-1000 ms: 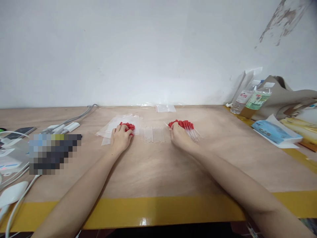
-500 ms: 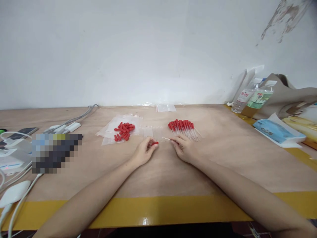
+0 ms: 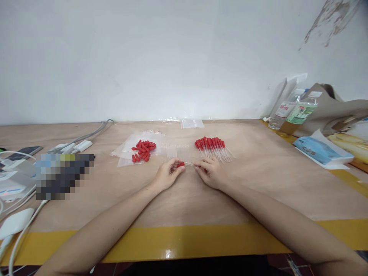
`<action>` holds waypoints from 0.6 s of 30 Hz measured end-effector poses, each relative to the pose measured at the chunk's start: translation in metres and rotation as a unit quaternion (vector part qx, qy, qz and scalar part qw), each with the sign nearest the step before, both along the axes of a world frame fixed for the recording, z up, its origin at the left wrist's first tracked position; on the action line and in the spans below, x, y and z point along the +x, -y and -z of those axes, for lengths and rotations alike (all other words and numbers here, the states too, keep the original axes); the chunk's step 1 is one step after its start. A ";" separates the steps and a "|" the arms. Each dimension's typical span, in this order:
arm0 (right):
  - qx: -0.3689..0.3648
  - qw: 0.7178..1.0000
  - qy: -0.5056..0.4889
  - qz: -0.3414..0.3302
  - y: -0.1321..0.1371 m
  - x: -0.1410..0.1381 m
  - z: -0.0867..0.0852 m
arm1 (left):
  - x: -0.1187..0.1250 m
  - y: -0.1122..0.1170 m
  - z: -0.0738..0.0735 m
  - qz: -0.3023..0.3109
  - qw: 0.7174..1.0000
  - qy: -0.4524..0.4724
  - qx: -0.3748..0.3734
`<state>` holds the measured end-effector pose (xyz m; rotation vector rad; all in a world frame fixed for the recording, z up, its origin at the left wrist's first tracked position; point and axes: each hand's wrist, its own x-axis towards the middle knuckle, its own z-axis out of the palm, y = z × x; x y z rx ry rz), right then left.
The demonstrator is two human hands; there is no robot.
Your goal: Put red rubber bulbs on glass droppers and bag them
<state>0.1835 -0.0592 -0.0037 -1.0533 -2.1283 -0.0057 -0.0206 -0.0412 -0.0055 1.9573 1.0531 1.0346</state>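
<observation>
Well inside yellow edging (image 3: 184,240), left hand (image 3: 168,174) pinches red bulb (image 3: 181,165) (right hand (image 3: 213,172): thin tube (image 3: 189,163)).

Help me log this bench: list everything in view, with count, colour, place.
loose bulbs: roughly twenty, red, left of centre
bags: several, clear, beneath loose bulbs
tubes: several, clear, centre
droppers: about a dozen, red-topped, right of centre
flat packet: one, whitish, near wall
wall: one, whitish, back
table: one, brown, yellow-edged, beneath
bottles: two, clear and amber, back right
large bag: one, grey-beige, back right
tissue pack: one, blue, right
wrapped pack: one, yellow, right edge
adapters and cables: several, white-grey, left
flat slab: one, dark, far left
pixelated item: unclear, dark, left
left grip: one, centre, holding red bulb
right grip: one, centre, holding thin tube
</observation>
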 end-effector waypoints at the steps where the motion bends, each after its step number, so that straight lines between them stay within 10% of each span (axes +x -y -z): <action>1: -0.002 1.000 0.000 0.000 0.000 0.000 0.001 | 0.000 -0.001 0.001 0.000 1.000 -0.003 -0.003; 18: -0.015 0.991 0.115 -0.071 -0.006 0.014 -0.013 | -0.005 0.012 -0.011 0.071 0.991 -0.113 0.018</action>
